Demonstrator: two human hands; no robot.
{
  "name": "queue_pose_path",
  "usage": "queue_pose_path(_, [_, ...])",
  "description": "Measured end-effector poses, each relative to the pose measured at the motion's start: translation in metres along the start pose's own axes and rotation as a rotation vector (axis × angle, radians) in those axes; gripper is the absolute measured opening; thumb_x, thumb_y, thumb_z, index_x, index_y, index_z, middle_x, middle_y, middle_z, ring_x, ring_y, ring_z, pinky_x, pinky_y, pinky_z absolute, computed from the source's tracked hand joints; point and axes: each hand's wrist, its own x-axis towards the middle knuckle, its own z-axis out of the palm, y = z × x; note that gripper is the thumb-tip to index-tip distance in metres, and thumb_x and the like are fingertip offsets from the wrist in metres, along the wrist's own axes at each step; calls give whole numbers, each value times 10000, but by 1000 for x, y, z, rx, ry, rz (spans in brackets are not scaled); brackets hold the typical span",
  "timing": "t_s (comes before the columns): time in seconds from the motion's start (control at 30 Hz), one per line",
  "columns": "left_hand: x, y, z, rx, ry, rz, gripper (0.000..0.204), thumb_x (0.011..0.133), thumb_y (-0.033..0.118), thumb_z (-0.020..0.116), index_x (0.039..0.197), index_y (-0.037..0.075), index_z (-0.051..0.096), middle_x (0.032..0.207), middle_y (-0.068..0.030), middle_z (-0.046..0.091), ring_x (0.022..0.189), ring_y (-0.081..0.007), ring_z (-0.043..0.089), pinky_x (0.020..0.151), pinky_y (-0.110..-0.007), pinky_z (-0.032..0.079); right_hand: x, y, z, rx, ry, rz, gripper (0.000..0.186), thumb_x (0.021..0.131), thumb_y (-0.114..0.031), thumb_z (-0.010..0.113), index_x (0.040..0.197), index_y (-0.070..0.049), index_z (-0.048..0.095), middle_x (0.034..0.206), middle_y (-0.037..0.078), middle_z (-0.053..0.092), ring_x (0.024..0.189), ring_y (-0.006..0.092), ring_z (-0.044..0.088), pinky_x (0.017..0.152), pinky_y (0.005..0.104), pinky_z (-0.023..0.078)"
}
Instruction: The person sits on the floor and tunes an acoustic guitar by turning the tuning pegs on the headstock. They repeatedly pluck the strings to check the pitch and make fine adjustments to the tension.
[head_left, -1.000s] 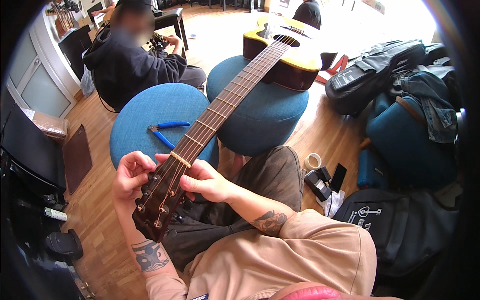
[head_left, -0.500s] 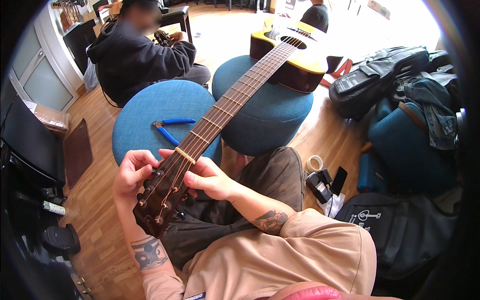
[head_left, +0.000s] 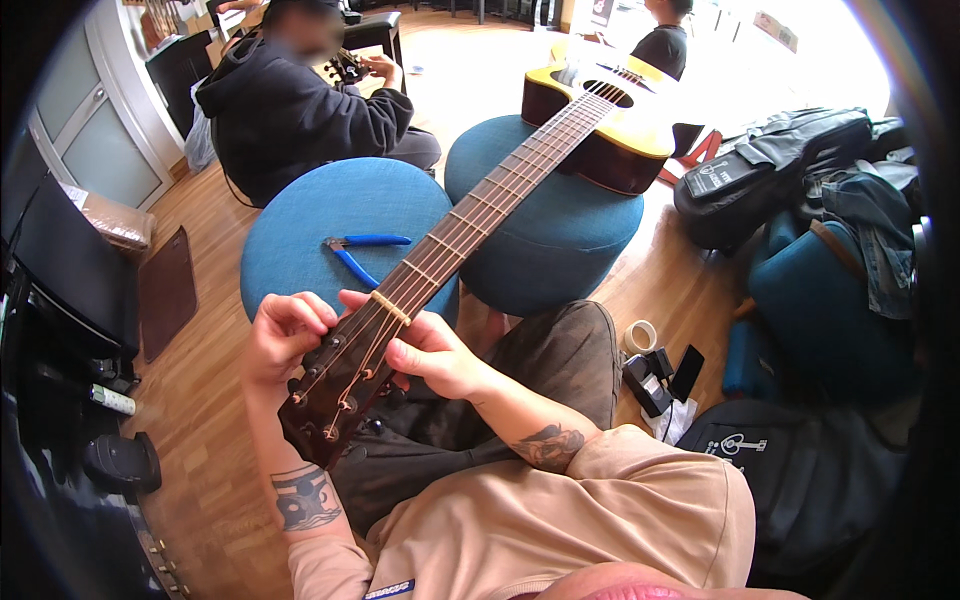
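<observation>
An acoustic guitar (head_left: 650, 135) with a pale yellow top and dark sides lies face up, its body on a blue round stool (head_left: 560, 250). The neck slants toward me, ending in a dark headstock (head_left: 335, 400) with several tuning pegs and strings wound on posts. My right hand (head_left: 435, 355) is wrapped round the neck just below the nut, thumb on the near side; a fingertip shows at the far edge. At the headstock's left edge, my left hand (head_left: 280, 340) has its fingers curled together beside the pegs. What lies between those fingertips is hidden.
Blue-handled cutters (head_left: 365, 250) lie on a second blue stool (head_left: 300, 210) left of the neck. Beyond it, a person in a dark hoodie (head_left: 300, 110) sits with another instrument. Right: a tape roll (head_left: 640, 337), a phone (head_left: 687, 373), black gig bags (head_left: 770, 175) and a denim garment (head_left: 880, 240).
The whole scene has shifted slightly to the right in the picture. My hands keep about the same places on the guitar, with the left fingers a little changed in pose.
</observation>
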Motion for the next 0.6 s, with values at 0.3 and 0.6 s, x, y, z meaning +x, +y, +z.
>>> queue_pose_path(0.3, [8, 17, 13, 29, 53, -328, 245, 883, 210, 762, 946, 59, 581, 802, 16, 606, 664, -42, 563, 587, -185, 421, -2, 4, -5, 43, -21, 3, 718, 983, -338, 621, 1553, -74, 272, 1230, 0, 614, 804, 18, 536, 560, 169, 417])
queue_pose_path(0.6, [2, 9, 7, 12, 8, -194, 252, 909, 213, 733, 804, 19, 612, 810, -5, 639, 669, -58, 580, 582, -201, 447, -1, -1, 1, -9, 10, 4, 808, 947, -465, 630, 1543, -41, 286, 1176, 0, 636, 801, 15, 547, 575, 162, 395])
